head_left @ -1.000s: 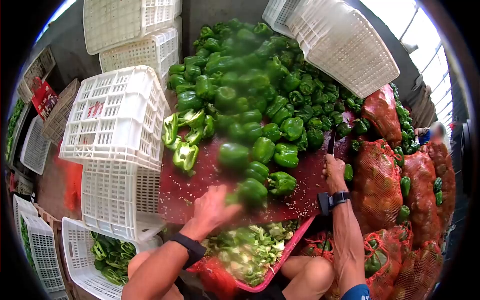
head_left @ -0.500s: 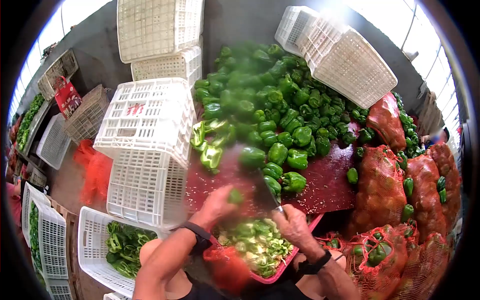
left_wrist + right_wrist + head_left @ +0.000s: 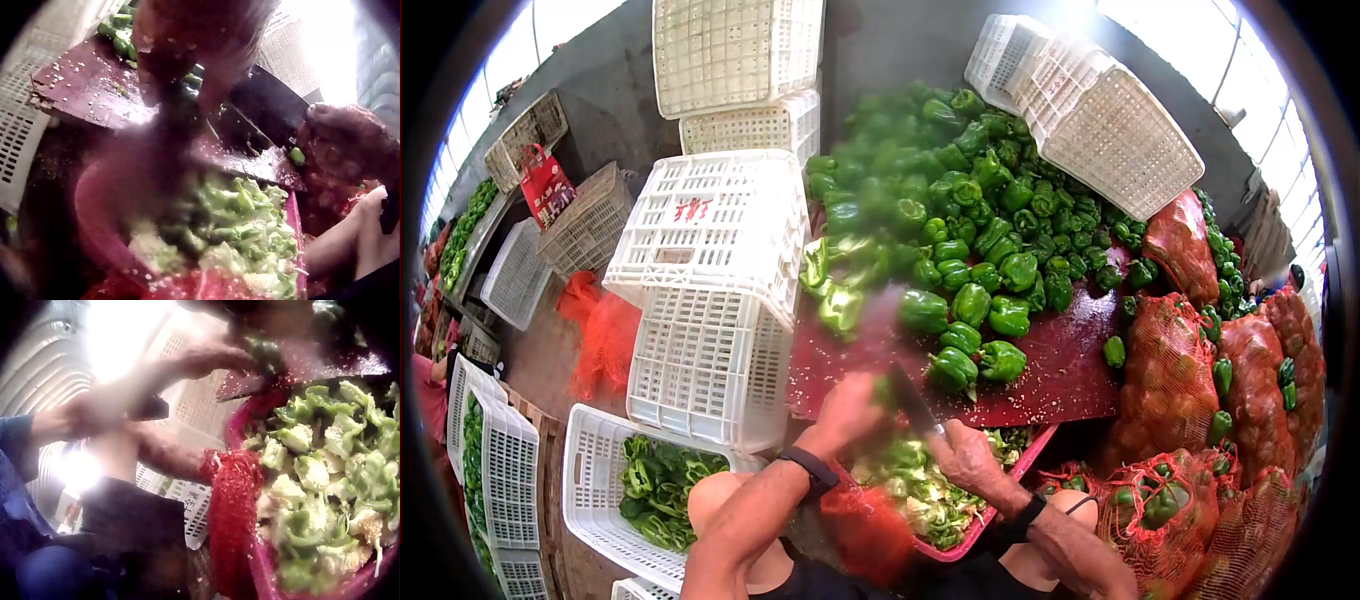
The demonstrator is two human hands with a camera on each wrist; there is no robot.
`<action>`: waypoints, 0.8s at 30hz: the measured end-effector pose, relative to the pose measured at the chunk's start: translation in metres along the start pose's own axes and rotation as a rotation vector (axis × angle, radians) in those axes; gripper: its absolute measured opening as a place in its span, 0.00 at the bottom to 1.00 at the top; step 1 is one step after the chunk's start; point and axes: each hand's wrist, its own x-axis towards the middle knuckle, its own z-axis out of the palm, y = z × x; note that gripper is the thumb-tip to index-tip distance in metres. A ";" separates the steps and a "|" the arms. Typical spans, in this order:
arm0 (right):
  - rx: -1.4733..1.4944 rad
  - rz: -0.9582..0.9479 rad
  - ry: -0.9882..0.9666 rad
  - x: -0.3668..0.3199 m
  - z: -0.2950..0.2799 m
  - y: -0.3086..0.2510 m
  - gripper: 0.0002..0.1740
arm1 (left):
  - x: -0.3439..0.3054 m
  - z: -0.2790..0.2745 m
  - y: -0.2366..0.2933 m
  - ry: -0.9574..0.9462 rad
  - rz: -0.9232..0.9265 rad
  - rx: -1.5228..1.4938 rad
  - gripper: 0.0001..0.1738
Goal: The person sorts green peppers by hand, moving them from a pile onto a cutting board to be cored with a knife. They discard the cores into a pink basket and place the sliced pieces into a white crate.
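My left hand (image 3: 847, 412) grips a green bell pepper (image 3: 265, 355) over the front edge of the dark red board (image 3: 1060, 350); the pepper is blurred in the head view. In my right hand (image 3: 975, 462) is the handle of a knife (image 3: 915, 402) with a broad dark blade, slanting up and left, its tip close to the pepper. Right below both hands stands a pink tub (image 3: 1032, 455) full of pepper cores and scraps (image 3: 312, 472). Whole peppers (image 3: 972, 303) lie just beyond the knife, and cut-open peppers (image 3: 840, 308) lie at the board's left.
A big heap of peppers (image 3: 1010, 190) covers the back of the board. White crates (image 3: 710, 225) stack up at the left, above a crate of cut peppers (image 3: 590, 490). Filled red mesh sacks (image 3: 1165, 380) crowd the right side. Red netting (image 3: 870, 535) hangs at the tub's front.
My right hand has brought the knife from the board's right side to the left hand. The left hand has lifted a pepper off the board's front. The head view has shifted.
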 end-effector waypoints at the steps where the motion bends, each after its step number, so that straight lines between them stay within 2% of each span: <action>1: -0.036 -0.031 0.009 -0.001 0.001 0.002 0.12 | 0.000 0.001 -0.002 -0.002 -0.003 -0.007 0.20; 3: -0.104 -0.091 0.029 0.000 0.003 0.003 0.13 | 0.001 0.002 -0.005 -0.009 -0.008 -0.018 0.20; 6: -0.119 -0.059 -0.047 0.002 0.006 0.000 0.13 | 0.002 0.004 -0.008 -0.021 -0.018 0.012 0.20; 9: -0.335 -0.334 -0.011 0.009 0.014 0.016 0.16 | 0.004 0.001 -0.004 -0.018 -0.011 0.002 0.19; 12: 0.105 0.123 -0.022 0.019 0.012 0.000 0.17 | 0.008 -0.001 -0.002 -0.064 -0.012 0.012 0.17; 14: -0.081 -0.010 -0.172 0.037 0.035 0.021 0.19 | 0.010 0.008 -0.013 -0.052 0.001 0.030 0.16; 16: 0.128 0.231 -0.105 0.045 0.041 0.000 0.21 | 0.011 0.008 -0.022 -0.029 0.019 0.033 0.16; 17: 0.055 0.231 -0.078 0.047 0.052 -0.003 0.20 | 0.010 0.007 -0.025 -0.012 0.030 0.023 0.16; 18: -0.006 0.150 -0.065 0.048 0.085 0.019 0.18 | 0.007 0.006 -0.026 0.002 0.041 0.009 0.16; 20: 0.103 0.209 -0.051 0.040 0.078 0.001 0.17 | 0.004 0.001 -0.024 -0.009 0.020 0.027 0.17; 21: 0.167 0.237 -0.078 0.041 0.100 0.018 0.17 | 0.004 -0.001 -0.020 -0.013 0.016 0.041 0.18; 23: -0.112 0.204 0.040 0.042 0.137 0.027 0.17 | 0.003 0.003 -0.023 0.040 0.016 0.040 0.19; 24: -0.114 0.240 0.048 0.038 0.139 0.025 0.17 | 0.003 0.002 -0.023 0.028 -0.008 0.057 0.20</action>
